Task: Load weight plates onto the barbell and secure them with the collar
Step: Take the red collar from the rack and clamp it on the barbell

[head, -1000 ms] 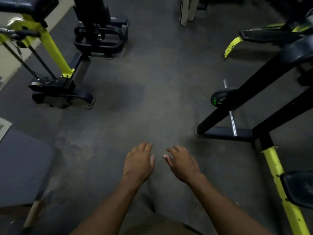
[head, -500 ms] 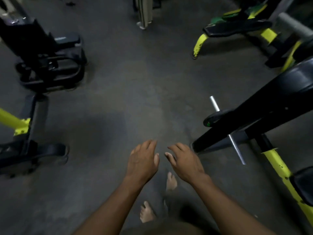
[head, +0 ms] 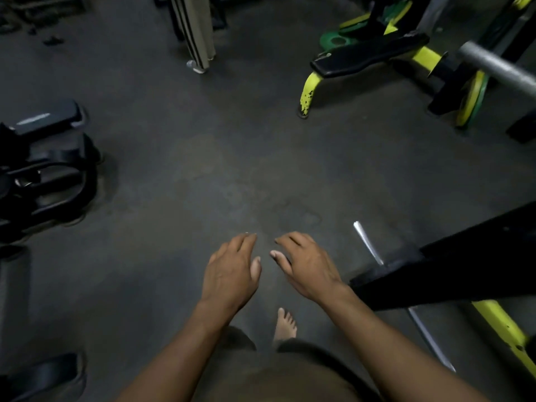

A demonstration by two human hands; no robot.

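Observation:
My left hand [head: 232,271] and my right hand [head: 307,265] hover side by side, palms down, over the dark gym floor, both empty with fingers loosely spread. To the right a thin steel bar [head: 368,242] lies on the floor, passing under a black frame beam [head: 452,271] that hides its middle. Far right at the top, a thick grey barbell sleeve [head: 499,68] juts in. A yellow-green weight plate [head: 470,97] leans upright beneath it. Green plates [head: 336,40] lie further back by a bench.
A black bench pad on yellow legs [head: 368,55] stands at the upper right. Black machine bases [head: 49,181] sit at the left edge. A pale post [head: 194,30] rises at the top centre. A yellow frame leg [head: 504,335] runs along the lower right. My bare foot [head: 285,323] shows below my hands.
My view has swung right and forward: the left machines slid out to the edge, while the barbell sleeve and plates at the upper right came into view. Both hands stayed empty and together.

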